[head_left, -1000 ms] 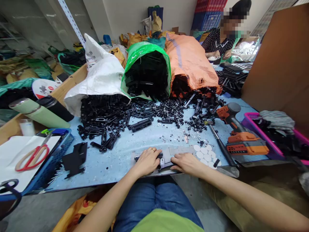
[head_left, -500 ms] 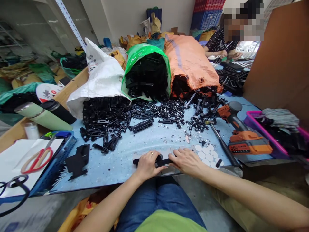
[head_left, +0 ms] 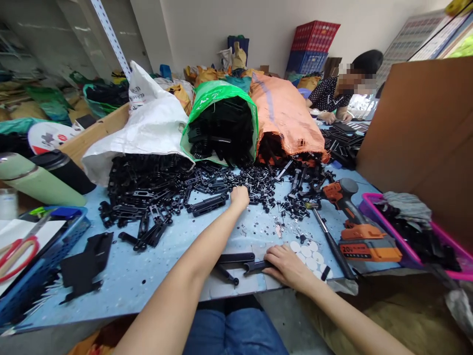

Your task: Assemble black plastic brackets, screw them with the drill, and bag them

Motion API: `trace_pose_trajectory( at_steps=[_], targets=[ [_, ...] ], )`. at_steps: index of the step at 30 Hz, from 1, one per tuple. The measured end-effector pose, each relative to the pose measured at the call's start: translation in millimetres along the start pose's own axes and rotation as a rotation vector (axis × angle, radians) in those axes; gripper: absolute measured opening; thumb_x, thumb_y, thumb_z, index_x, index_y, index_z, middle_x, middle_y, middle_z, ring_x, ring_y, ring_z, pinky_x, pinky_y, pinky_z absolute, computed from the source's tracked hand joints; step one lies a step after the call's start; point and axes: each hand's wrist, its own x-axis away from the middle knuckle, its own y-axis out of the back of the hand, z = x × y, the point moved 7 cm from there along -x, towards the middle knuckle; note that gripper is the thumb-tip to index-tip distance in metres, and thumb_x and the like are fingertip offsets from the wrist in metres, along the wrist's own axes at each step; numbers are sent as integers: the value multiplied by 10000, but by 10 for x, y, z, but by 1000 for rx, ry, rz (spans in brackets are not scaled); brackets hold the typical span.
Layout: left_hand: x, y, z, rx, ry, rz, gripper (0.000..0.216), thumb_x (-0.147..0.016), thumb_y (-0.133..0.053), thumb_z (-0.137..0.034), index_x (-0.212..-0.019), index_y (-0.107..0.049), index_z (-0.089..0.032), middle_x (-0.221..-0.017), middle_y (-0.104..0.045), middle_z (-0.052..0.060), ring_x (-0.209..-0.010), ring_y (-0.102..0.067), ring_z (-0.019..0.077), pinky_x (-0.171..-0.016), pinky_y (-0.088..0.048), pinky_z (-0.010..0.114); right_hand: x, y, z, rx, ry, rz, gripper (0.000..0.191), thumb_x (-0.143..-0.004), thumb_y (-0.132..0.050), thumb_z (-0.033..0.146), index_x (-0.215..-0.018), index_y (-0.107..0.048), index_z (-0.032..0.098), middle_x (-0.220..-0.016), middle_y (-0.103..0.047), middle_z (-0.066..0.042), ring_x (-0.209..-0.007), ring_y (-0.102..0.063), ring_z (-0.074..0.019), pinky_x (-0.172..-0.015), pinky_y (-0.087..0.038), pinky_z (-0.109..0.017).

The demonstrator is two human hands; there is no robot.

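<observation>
black bracket (head_left: 236, 258) | touching right hand (head_left: 287, 265) | left hand (head_left: 240, 197) well apart, at screws (head_left: 260, 178)

You have bare blue table (head_left: 168, 264) between the black parts pile (head_left: 148, 187) and the near edge. The drill (head_left: 360, 231) blocks your right, and the sacks (head_left: 221, 123) block the far side.

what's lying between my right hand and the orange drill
In the head view, a cluster of white discs lies next to the right hand, then a long dark rod lies just before the orange drill.
</observation>
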Motion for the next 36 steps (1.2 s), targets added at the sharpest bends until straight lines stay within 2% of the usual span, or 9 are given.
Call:
trace_pose_trajectory(
  at_steps=[4,8,12,16,19,23,27,31,36],
  targets=[
    [-165,-106,22,-1,54,-9,180,-789,-492,-59,-886,-642,-45,-899,-637,200,-927,-592,239,-793,-453,326,-181,235,-356,-95,-105,-65,321,-905,-390,462,-993,-565,208,-956,-589,-62,-876,-532,-181,-755,-401,-298],
    [52,35,87,9,-33,-118,232,-839,-442,-115,-983,-619,-72,-1074,-584,184,-1045,-526,243,-879,-419,344,-608,543,-1246,42,-454,-171,280,-921,-369,370,-988,-582,201,-992,-596,-79,-951,-524,-196,-786,-406,-292],
    [587,315,365,33,-123,-193,268,-881,-383,-146,-1050,-591,-129,-1048,-598,115,-1003,-542,197,-901,-411,320,-1100,575,-1904,103,-675,-170,250,-895,-415,267,-1049,-574,151,-1036,-589,-126,-990,-524,-224,-811,-392,-300],
    [1367,686,765,170,-236,-318,240,-887,-394,-180,-1042,-576,-162,-984,-609,78,-929,-564,184,-846,-443,319,-1391,469,-2144,70,-710,-140,269,-827,-499,189,-1079,-568,125,-1062,-589,-140,-979,-534,-225,-838,-376,-299],
    [1874,770,1000,169,-259,-215,222,-887,-395,-198,-1012,-577,-178,-923,-603,66,-863,-570,181,-787,-459,317,-1378,442,-2208,65,-737,-115,269,-757,-553,151,-1020,-590,108,-1014,-608,-139,-974,-531,-237,-850,-372,-311],
    [2265,676,1094,104,-247,-46,231,-886,-375,-168,-1000,-576,-179,-885,-590,63,-828,-565,175,-763,-458,304,-1213,528,-2150,90,-780,-156,269,-756,-523,157,-1002,-585,70,-981,-603,-167,-940,-539,-258,-821,-391,-339],
    [2368,577,994,-33,-240,8,265,-853,-358,-72,-962,-581,-166,-858,-568,66,-841,-547,185,-765,-458,308,-1094,672,-1832,107,-719,-245,291,-824,-449,197,-1079,-552,102,-1035,-590,-144,-957,-539,-240,-845,-391,-337],
    [2408,536,830,-137,-322,-10,342,-799,-341,31,-968,-577,-149,-909,-564,79,-901,-525,191,-807,-461,313,-931,777,-1182,-21,-495,-305,221,-837,-481,245,-1012,-601,187,-1007,-615,-66,-902,-563,-182,-836,-418,-289],
    [2433,402,823,-12,-441,-149,264,-884,-376,-98,-1079,-549,-141,-909,-617,86,-887,-569,178,-792,-492,317,-603,638,-247,-396,-220,-208,186,-818,-536,335,-916,-629,207,-889,-651,-42,-747,-595,-165,-686,-473,-279]
  ],
)
